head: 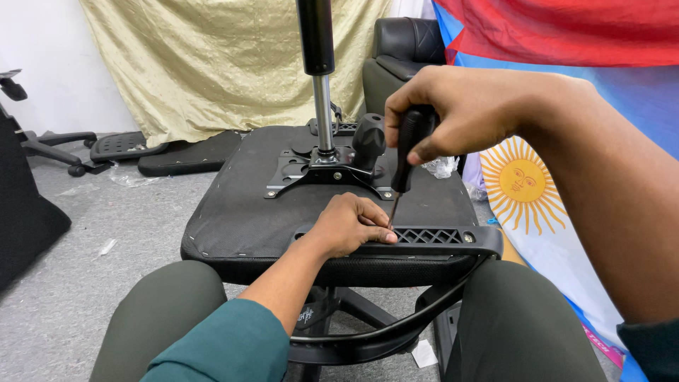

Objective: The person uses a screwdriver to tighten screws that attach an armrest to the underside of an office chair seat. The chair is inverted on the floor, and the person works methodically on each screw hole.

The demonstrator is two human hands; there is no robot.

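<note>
An upturned black office chair seat [240, 205] lies in front of me, its metal mechanism plate [311, 170] and gas cylinder [317, 49] pointing up. A black plastic armrest bracket [438, 237] rests along the seat's near edge. My right hand [453, 110] grips the black handle of a screwdriver [409, 145], whose tip points down at the bracket. My left hand [350, 226] lies on the bracket, fingers beside the screwdriver tip.
My knees in dark green trousers [163, 311] frame the seat. Loose black chair parts [124, 145] lie on the grey carpet at the left. A black armchair [399, 53] and a gold curtain [212, 64] stand behind. A blue flag with a sun [523, 184] hangs at the right.
</note>
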